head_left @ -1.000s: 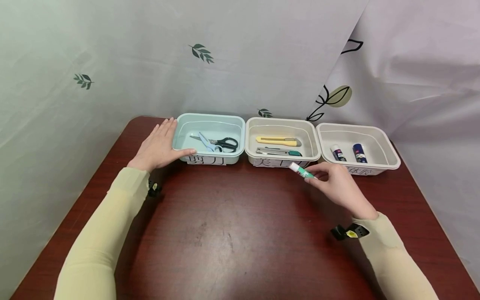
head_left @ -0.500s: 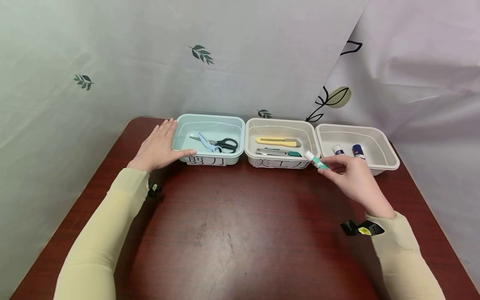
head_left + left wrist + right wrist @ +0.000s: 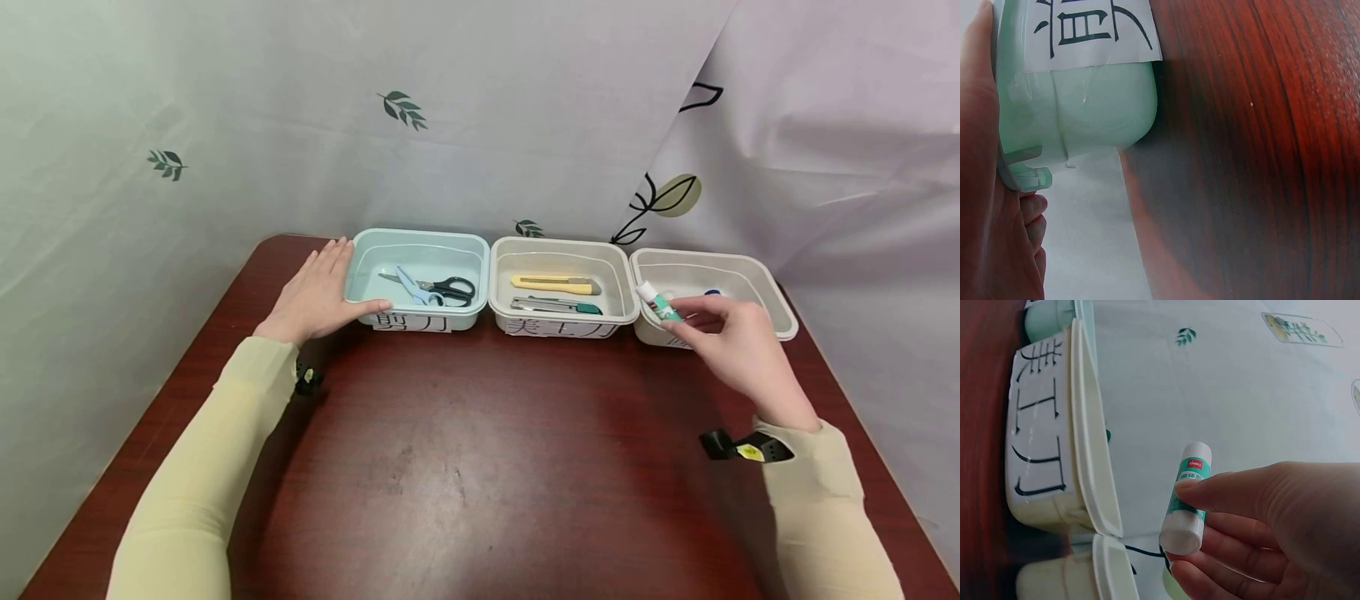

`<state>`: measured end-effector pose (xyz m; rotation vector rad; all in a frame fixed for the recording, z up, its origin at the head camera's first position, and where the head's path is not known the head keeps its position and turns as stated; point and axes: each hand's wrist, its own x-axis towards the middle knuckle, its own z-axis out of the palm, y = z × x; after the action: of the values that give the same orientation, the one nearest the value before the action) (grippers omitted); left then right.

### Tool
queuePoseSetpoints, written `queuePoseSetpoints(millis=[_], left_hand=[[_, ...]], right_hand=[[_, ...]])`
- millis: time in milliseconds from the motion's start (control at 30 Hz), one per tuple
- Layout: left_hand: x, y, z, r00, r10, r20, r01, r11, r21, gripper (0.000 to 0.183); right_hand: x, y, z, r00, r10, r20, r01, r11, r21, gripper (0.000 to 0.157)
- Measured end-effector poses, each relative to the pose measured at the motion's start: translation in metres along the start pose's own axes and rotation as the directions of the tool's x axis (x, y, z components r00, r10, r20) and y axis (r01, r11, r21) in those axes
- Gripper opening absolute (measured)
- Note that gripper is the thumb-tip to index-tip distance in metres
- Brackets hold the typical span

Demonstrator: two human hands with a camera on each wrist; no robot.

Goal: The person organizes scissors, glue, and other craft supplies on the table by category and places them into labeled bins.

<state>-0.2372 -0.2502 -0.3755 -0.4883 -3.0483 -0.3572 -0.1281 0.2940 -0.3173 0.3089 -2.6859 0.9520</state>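
Note:
My right hand (image 3: 738, 346) pinches a green-and-white glue stick (image 3: 660, 302) between thumb and fingers, its white cap tilted up and left. In the head view the stick overlaps the front left of the right beige box (image 3: 705, 253). Most of what lies in that box is hidden behind the hand; a bit of dark blue (image 3: 712, 292) shows. My left hand (image 3: 315, 287) rests on the left end of the pale blue-green box (image 3: 423, 235), fingers straight and thumb along the front rim. Inside that box lie black-handled scissors (image 3: 459, 289) and light blue scissors (image 3: 414, 287).
Between these two stands another beige box (image 3: 562, 243), holding a yellow box cutter (image 3: 555, 284) and a grey-green one (image 3: 558, 306). All three boxes carry paper labels and line the back of the dark red table (image 3: 450, 467). A patterned pale sheet (image 3: 480, 108) hangs right behind.
My right hand has carried the glue stick rightward and slightly back, from in front of the middle box to the right box, covering the sticks inside. The left hand has stayed put.

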Motion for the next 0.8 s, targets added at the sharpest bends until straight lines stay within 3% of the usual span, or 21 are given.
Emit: queuePoseSetpoints(millis=[433,800], left_hand=[[-0.001,-0.001,0.000,1.000,-0.006,0.004,0.006,1.000,-0.003,0.123],[-0.001,0.001,-0.001,1.000,-0.004,0.002,0.004,1.000,0.000,0.123]], right_hand=[[0.014,0.010,-0.019,0.988,0.115,-0.101,-0.121,0.991,-0.055,0.031],[0.033,0.029,-0.017,0.965,0.227,-0.130,-0.240,0.966,-0.093,0.041]])
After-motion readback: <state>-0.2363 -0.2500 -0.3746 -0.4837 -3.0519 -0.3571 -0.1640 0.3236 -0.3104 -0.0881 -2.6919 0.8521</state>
